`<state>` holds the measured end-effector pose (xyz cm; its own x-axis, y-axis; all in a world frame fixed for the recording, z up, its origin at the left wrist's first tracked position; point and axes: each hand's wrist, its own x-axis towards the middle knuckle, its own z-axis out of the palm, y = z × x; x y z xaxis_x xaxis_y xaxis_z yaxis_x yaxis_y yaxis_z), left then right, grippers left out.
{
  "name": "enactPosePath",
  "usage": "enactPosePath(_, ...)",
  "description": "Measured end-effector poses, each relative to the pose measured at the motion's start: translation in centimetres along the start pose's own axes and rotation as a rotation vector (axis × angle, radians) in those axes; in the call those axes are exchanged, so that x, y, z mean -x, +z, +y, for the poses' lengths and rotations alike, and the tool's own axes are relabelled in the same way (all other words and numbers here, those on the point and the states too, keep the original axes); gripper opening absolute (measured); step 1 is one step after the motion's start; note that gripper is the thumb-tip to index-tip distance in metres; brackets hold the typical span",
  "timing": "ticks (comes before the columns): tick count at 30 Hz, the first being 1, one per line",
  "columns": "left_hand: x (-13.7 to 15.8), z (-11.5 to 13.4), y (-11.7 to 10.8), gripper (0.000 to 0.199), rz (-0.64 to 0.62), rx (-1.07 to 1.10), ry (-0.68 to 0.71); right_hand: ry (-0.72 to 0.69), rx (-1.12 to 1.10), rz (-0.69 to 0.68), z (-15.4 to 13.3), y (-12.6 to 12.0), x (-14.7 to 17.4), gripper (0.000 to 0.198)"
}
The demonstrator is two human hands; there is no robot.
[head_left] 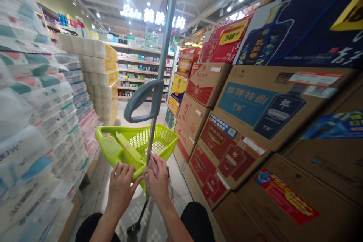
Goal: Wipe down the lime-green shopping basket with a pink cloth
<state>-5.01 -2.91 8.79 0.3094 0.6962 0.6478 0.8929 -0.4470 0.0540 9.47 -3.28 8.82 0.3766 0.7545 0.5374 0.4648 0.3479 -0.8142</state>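
Observation:
A lime-green shopping cart (167, 134) with a lattice basket stands right in front of me. My left hand (121, 181) is closed over its near green rim, fingers curled over the top and thumb pointing toward my other hand. A grey metal pole (167, 30) rises from the cart's near side and carries a blue-grey loop handle (129, 107). My right hand (157, 177) is closed at the pole's lower end, pinching a crumpled pinkish cloth (153, 164) against or beside it. The exact contact is hidden by the fingers.
Wrapped tissue packs (51, 94) are stacked high on the left, with yellow-white paper rolls (96, 68) behind. Cartons of bottled liquor (246, 102) form a wall close on the right. Shelves (144, 70) stand at the aisle's far end. A caster (133, 229) touches the tiled floor.

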Motion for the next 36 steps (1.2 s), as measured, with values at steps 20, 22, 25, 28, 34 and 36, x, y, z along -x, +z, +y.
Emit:
enactPosePath(20, -0.4, 5.3, 0.9, 0.022, -0.051, 0.070, 0.222, -0.278, 0.991, 0.131, -1.7, -6.1, -2.7, 0.049)
enactPosePath(22, -0.1, 7.2, 1.4, 0.019, -0.036, 0.062, 0.186, -0.209, 1.044, 0.048, -1.6, -6.6, -2.5, 0.046)
enactPosePath(25, 0.2, 9.4, 1.8, 0.020, -0.007, 0.068, 0.157, -0.181, 1.114, 0.010, -1.9, -8.4, -3.1, 0.033)
enactPosePath(28, 0.6, 10.8, 1.9, 0.023, 0.012, 0.082, 0.151, -0.272, 1.136, 0.116, -3.3, -10.7, -4.9, 0.034)
enactPosePath(34, 1.4, 12.5, 1.9, 0.027, 0.013, 0.087, 0.159, -0.371, 1.207, 0.306, -2.7, -11.5, -5.7, 0.043)
enactPosePath(36, 1.6, 12.9, 1.9, 0.026, 0.015, 0.106, 0.154, -0.318, 1.220, 0.170, -1.4, -10.7, -4.5, 0.037)
